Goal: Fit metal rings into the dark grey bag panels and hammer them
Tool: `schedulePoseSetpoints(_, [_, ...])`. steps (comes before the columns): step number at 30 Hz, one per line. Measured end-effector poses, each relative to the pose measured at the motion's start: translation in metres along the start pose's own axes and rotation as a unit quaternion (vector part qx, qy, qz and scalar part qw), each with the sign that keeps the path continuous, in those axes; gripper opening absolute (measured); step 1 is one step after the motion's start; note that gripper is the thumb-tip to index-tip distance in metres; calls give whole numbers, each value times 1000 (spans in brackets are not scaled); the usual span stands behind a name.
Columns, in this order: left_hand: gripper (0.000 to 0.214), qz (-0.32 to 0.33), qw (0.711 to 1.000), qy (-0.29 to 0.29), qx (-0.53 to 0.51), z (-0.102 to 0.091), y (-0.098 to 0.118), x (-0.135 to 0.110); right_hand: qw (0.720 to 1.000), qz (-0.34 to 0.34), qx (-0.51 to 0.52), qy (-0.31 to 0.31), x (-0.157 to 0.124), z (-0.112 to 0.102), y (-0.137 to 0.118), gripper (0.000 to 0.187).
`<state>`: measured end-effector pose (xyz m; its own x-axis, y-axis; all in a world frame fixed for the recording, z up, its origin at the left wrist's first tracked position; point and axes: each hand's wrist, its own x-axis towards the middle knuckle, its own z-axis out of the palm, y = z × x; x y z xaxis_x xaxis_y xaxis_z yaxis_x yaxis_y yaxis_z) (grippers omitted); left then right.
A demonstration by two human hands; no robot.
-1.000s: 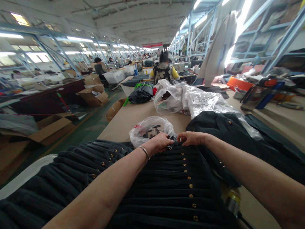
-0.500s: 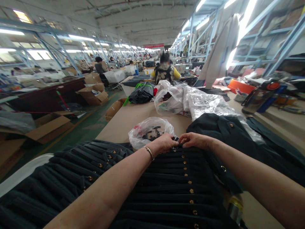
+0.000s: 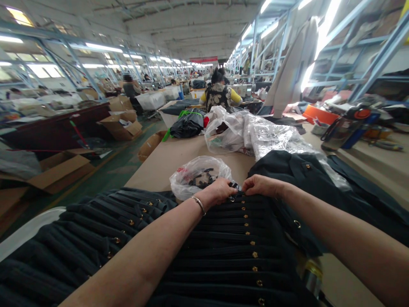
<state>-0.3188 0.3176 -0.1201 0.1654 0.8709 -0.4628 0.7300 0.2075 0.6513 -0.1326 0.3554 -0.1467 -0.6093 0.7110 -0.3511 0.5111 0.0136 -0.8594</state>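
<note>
My left hand (image 3: 221, 190), a bracelet on its wrist, is closed in a pinch on a small black strap (image 3: 233, 185) with a metal ring just below it. Close beside it, my right hand (image 3: 261, 186) pinches the far edge of the dark garments (image 3: 223, 251). These are stacked in overlapping folds, with a row of small gold-coloured metal fittings (image 3: 254, 255) running towards me. Just beyond my left hand, a clear plastic bag (image 3: 180, 181) holds several small black strap pieces. The fingertips partly hide what they grip.
More dark garments (image 3: 76, 243) lie at left, and another dark cloth pile (image 3: 297, 170) at right. Behind are clear plastic wrapping (image 3: 275, 132) and a bottle (image 3: 338, 132). Cardboard boxes (image 3: 60, 170) stand on the floor at left. A co-worker (image 3: 219, 96) sits ahead.
Both hands stay at the same spot on the garment edge. My right hand has come slightly away from the strap in my left. The whole view has shifted a little.
</note>
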Motion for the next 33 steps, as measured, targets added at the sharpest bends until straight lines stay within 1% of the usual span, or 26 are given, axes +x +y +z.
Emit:
schedulePoseSetpoints(8, [13,10,1000,0,15,4,0,2,996,-8,-87,6,-2,-4,-5,20])
schedulePoseSetpoints(14, [12,28,998,18,61,5,1,2,985,-32,-163,36,1,3,-5,18])
schedulePoseSetpoints(16, [11,40,996,25,79,4,0,2,982,-37,-180,51,2,6,-8,24])
schedulePoseSetpoints(18, [11,51,993,34,97,2,-1,3,979,-38,-192,57,2,8,-10,34])
schedulePoseSetpoints(20, [10,60,990,43,116,0,-2,4,980,-34,-190,39,2,9,-12,41])
schedulePoseSetpoints(21, [9,63,989,48,125,-1,-3,4,983,-30,-178,26,2,9,-12,41])
schedulePoseSetpoints(24, [9,63,986,61,141,-4,-5,5,995,-11,-96,-8,2,8,-9,38])
schedulePoseSetpoints(25, [10,63,986,65,143,-5,-6,5,997,-5,-71,-9,2,8,-8,37])
schedulePoseSetpoints(27, [10,68,985,73,143,-7,-8,5,998,-3,-56,22,4,8,-6,35])
schedulePoseSetpoints(31, [14,91,985,83,119,-11,-10,0,987,-38,-61,144,8,14,-11,27])
schedulePoseSetpoints(33, [17,106,986,83,94,-12,-8,-4,985,-54,-35,163,8,22,-17,25])
